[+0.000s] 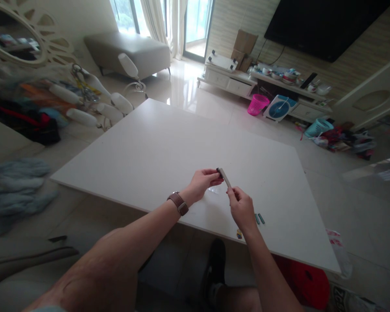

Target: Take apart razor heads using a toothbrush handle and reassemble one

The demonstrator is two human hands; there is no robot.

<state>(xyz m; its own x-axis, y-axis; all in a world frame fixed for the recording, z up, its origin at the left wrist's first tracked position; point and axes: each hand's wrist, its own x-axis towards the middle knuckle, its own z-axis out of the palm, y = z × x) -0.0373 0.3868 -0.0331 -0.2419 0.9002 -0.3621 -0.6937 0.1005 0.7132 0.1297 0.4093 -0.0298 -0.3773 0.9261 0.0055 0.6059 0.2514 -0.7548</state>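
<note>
A slim, light-grey bar-shaped object [225, 178] with a dark upper end is held up above the white table [169, 143]. It appears nearly edge-on, so its kind cannot be told. My left hand [204, 184] is closed, its fingertips pinching the dark end. The lower end sits between the thumb and fingers of my right hand [241, 206], which is closed on it. Beside my right wrist, two small green sticks that look like batteries [261, 218] lie on the tabletop. A small yellow-and-blue piece [239, 234] rests by the near edge. Below my left fingers lies a clear plastic scrap [213, 190].
A lamp with several white shades [121, 102] stands off the table's left corner. Beyond are a grey bench [133, 50], a low TV cabinet [225, 82], a pink basket [258, 104] and a blue fan [278, 108]. A red stool [307, 281] is under the near right side.
</note>
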